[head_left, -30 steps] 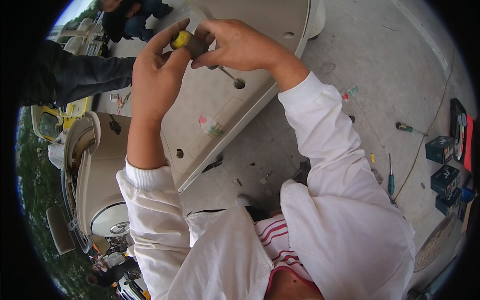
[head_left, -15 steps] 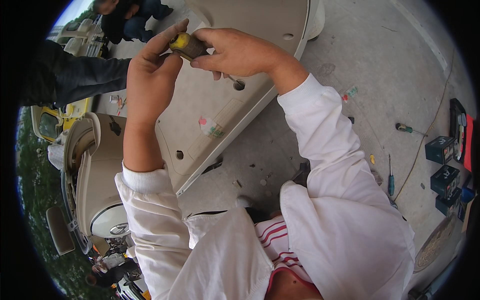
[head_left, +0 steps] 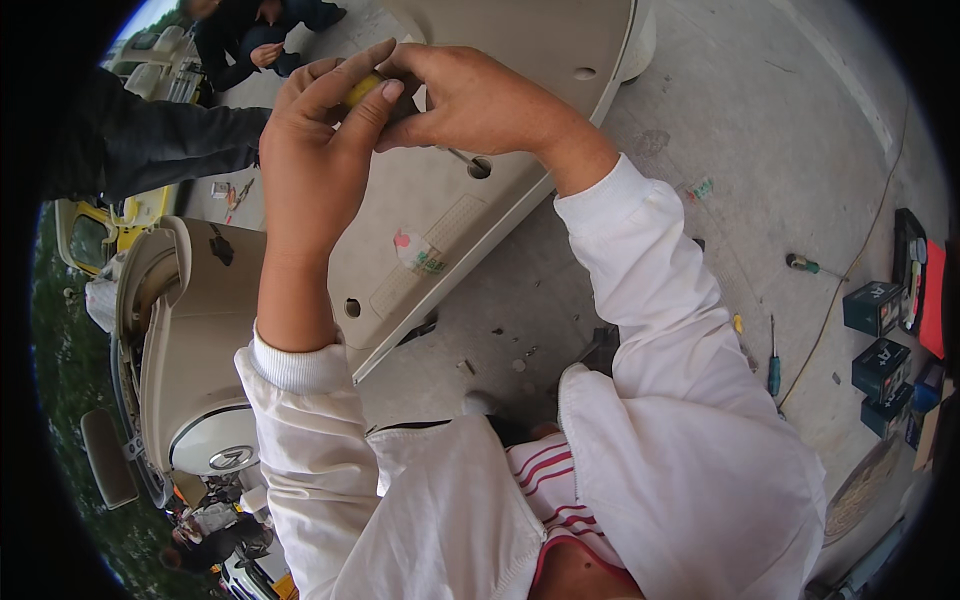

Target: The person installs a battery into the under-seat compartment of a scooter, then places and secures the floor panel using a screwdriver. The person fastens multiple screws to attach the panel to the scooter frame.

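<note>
Gripping yellow screwdriver handle (head_left: pixel 362 88) | left hand (head_left: pixel 315 150), right hand (head_left: pixel 480 100) fingers closed | hands shifted slightly lower over beige panel (head_left: pixel 440 230)

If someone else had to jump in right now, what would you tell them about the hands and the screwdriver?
Left hand: closed around the yellow-handled screwdriver.
Right hand: pinching the same handle from the other side.
Its metal shaft points down at a hole in the beige panel.
Done: tool lined up over the hole.
Left: I cannot see a screw or whether the tip is seated, so check that first.
</note>
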`<state>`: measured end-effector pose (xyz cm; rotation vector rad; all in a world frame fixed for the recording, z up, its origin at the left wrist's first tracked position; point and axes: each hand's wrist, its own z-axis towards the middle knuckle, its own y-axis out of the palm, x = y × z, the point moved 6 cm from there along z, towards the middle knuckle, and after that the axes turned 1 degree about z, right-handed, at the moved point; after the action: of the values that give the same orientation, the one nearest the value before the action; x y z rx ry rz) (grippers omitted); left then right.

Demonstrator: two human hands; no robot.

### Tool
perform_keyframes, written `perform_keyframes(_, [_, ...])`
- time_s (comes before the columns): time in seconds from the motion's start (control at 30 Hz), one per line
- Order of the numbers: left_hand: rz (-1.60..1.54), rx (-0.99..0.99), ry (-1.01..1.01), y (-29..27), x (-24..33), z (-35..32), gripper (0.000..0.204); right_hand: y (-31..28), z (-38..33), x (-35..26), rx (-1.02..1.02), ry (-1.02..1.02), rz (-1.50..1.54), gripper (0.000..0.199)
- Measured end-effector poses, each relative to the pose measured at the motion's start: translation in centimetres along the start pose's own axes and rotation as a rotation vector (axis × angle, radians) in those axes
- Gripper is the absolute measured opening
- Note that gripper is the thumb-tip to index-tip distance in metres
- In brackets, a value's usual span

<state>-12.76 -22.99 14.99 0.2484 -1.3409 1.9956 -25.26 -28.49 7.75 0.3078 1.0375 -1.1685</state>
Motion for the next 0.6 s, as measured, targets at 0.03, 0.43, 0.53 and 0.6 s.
perform_keyframes(0.03, [-0.089,-0.021,-0.022,0.2,-0.2,0.0,0.040,0.3,0.0,0.0,-0.010,-0.006,-0.019,0.044])
perform_keyframes(0.43, [0.158,0.179,-0.087,-2.3,1.8,-8.7,0.050,1.1,0.2,-0.7,-0.115,-0.093,0.287,0.037])
perform_keyframes(0.53, [0.150,0.112,-0.290,-3.8,-0.6,-14.0,0.044,1.7,0.7,-0.1,-0.103,0.011,0.366,0.050])
perform_keyframes(0.6, [0.163,0.133,-0.476,-4.8,-3.0,-17.6,0.036,2.1,1.3,-0.1,-0.081,-0.002,0.328,0.045])
